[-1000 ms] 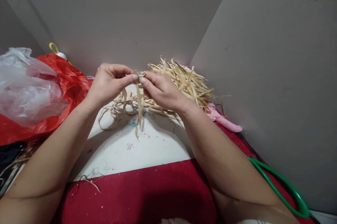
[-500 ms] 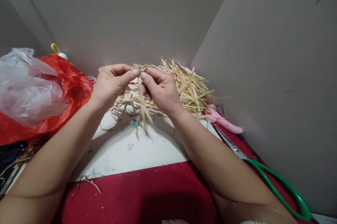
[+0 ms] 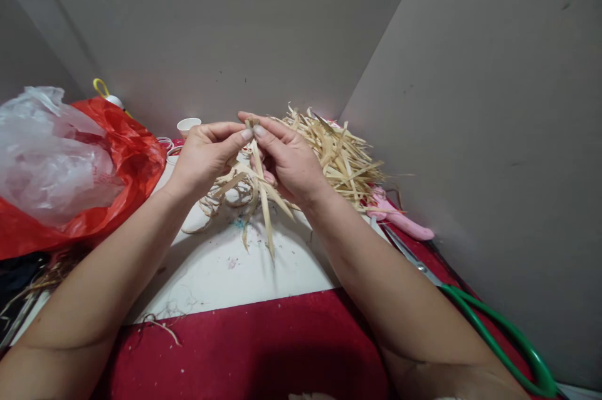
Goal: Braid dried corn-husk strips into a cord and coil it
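Observation:
My left hand (image 3: 207, 158) and my right hand (image 3: 286, 158) meet above a white board (image 3: 221, 268), and both pinch the top end of a few pale dry straw strips (image 3: 261, 193). The strips hang down from my fingertips and fan out toward the board. Behind my right hand lies a heap of the same straw strips (image 3: 341, 158). A thin coil of twisted straw cord (image 3: 214, 202) rests on the board under my hands.
A red plastic bag (image 3: 126, 155) with a clear bag (image 3: 47, 155) on it fills the left side. Green-handled scissors (image 3: 475, 318) and a pink tool (image 3: 399, 218) lie at the right on the red cloth (image 3: 254, 350). Small white cups (image 3: 188, 125) stand by the grey back wall.
Both hands have stayed pinched on the strips and lifted slightly. The hanging strips have spread apart and reach lower. My left arm has shifted, uncovering the white cups behind it.

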Demonstrator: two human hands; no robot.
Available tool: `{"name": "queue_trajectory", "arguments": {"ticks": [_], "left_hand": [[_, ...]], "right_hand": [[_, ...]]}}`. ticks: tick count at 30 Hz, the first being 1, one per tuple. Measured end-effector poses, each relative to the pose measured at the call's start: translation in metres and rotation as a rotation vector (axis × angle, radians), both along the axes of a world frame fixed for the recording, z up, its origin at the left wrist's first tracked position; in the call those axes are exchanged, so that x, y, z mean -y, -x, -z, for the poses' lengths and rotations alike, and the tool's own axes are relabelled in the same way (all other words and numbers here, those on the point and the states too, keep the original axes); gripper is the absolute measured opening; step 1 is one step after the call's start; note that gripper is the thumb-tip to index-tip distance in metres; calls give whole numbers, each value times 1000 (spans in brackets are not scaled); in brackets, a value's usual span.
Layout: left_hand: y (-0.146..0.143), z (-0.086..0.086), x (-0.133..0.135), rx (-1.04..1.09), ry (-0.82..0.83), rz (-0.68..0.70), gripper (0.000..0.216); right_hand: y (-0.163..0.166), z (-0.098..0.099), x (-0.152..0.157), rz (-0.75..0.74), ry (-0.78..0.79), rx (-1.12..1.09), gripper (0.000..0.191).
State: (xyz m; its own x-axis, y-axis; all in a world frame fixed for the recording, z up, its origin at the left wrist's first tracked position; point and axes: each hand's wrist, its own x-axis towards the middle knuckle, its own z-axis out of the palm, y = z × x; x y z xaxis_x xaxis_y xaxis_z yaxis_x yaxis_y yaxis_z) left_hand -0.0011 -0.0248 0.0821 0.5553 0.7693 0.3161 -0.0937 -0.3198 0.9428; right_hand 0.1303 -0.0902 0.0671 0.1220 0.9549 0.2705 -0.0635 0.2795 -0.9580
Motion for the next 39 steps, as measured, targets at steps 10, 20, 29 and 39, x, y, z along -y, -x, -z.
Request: {"name": "queue_trajectory", "arguments": {"ticks": [10,20,29,39], "left_hand": [[3,-5,0,21,29,65,26],[8,-10,-2,-10,264,243,31],[6,-6,-2,31,298,230,28],[8,-12,-2,6,366,316,29]], "right_hand": [[-11,-3,2,-203,37,-174,35],[-14,3,-4,-156,-10,-218,40],[-12,4,-5,-157,-29,-227,44],[-12,3,-2,-275,16,-342,28]]}}
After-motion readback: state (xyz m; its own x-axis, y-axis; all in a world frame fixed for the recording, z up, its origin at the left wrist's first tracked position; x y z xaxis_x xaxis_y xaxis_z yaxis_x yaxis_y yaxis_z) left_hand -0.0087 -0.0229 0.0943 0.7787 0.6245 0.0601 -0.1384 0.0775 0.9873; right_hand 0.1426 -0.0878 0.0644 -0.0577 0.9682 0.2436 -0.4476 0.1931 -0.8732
